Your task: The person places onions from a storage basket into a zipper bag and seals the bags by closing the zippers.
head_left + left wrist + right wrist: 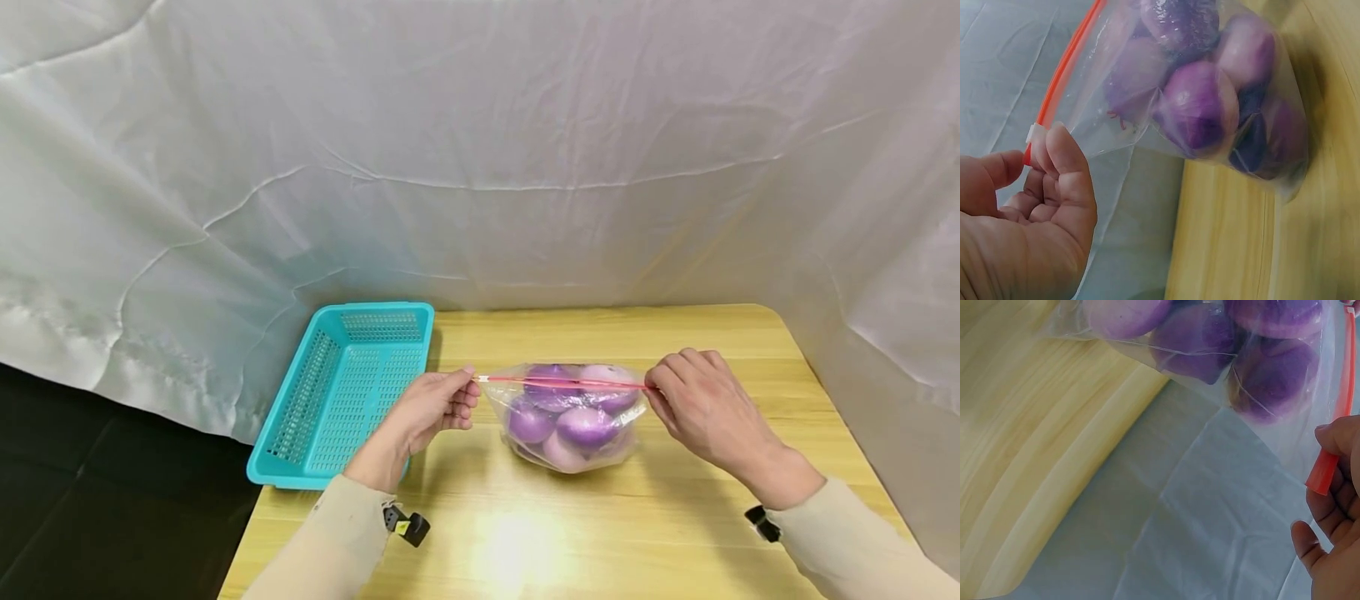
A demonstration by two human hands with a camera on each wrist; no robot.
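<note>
A clear zip bag (517, 442) filled with several purple onions (587, 427) is stretched between my two hands over the table. Its red zip strip (540, 381) runs straight across the top, with a white slider (1035, 134) near the left end. My left hand (433, 408) pinches that left end beside the slider, between thumb and fingers. At the opposite end my right hand (712, 412) grips the red strip, as the right wrist view shows. The onions (1194, 106) hang low in the bag and press against its plastic.
A turquoise perforated basket (255, 454) stands at the left of the wooden table (675, 533), partly behind my left hand. Grey-white cloth (480, 233) hangs along the back and right sides. Black wrist straps sit on both sleeves.
</note>
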